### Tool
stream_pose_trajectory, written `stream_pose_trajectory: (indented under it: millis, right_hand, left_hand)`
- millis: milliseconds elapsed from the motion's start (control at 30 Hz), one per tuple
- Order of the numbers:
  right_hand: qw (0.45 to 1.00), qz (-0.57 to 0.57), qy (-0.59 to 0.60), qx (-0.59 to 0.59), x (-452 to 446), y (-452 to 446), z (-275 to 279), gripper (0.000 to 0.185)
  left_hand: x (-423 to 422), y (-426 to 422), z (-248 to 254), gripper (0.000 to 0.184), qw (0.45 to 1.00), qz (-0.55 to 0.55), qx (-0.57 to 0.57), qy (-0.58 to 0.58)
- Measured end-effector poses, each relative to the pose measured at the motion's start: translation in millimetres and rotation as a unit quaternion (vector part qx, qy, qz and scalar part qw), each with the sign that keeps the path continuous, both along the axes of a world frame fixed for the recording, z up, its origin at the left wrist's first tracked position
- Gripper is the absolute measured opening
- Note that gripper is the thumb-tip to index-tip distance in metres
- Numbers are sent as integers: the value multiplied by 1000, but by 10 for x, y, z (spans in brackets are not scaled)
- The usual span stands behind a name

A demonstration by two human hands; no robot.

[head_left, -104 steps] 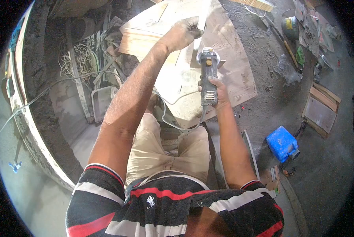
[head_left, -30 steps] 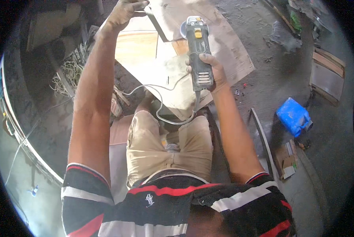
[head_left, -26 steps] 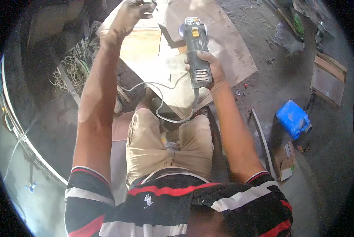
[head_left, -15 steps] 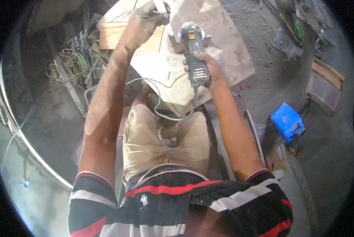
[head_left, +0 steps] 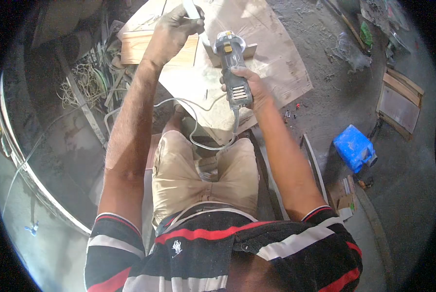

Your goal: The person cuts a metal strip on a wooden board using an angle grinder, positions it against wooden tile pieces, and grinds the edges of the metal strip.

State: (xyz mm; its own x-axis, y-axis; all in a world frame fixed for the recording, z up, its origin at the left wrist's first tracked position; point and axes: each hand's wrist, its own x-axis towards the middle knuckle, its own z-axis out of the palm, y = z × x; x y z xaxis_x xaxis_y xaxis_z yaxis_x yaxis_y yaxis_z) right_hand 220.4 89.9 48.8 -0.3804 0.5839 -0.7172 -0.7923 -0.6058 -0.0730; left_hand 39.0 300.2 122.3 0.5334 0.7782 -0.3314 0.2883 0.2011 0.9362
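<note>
My right hand [head_left: 257, 90] is wrapped around the dark body of an angle grinder [head_left: 235, 65]. The grinder's head points away from me, close to a narrow pale strip [head_left: 190, 9]. Fingers of my left hand [head_left: 171, 36] are closed around that strip, whose lower end shows beside the grinder head. A small grey block [head_left: 250, 50] lies under the grinder's head; whether the disc touches anything is hidden. Beneath all this is a pale, dusty board [head_left: 281, 73]. The grinder's cord [head_left: 194, 131] loops down near my knees.
A light wooden plank [head_left: 134, 48] lies by my left forearm. Tangled wire [head_left: 83, 83] and scrap strips are heaped at the left. On the floor at right are a blue jerrycan [head_left: 352, 147], a wood-framed panel [head_left: 397, 107] and crumpled plastic [head_left: 352, 54].
Both hands have shifted slightly left. The grinder has moved a little left and tilted, its head slightly nearer me. The strip stays in my left hand.
</note>
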Motion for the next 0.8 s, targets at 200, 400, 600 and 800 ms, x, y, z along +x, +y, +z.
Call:
stream_pose_trajectory:
  millis: [200, 400, 600, 800]
  right_hand:
    - [1000, -2, -9, 11, 10, -11, 2, 39]
    - [1000, -7, -27, 11, -21, -37, -29, 40]
    - [999, -16, -34, 14, -21, -39, 12, 42]
    - [1000, -13, -18, 21, -7, -56, 40, 41]
  left_hand:
    - [16, -12, 4, 19, 1000, 7, -1, -6]
    - [10, -26, 30, 20, 1000, 0, 10, 21]
    - [-39, 10, -48, 21, 999, -4, 34, 20]
    - [-11, 4, -2, 21, 998, -14, 48, 26]
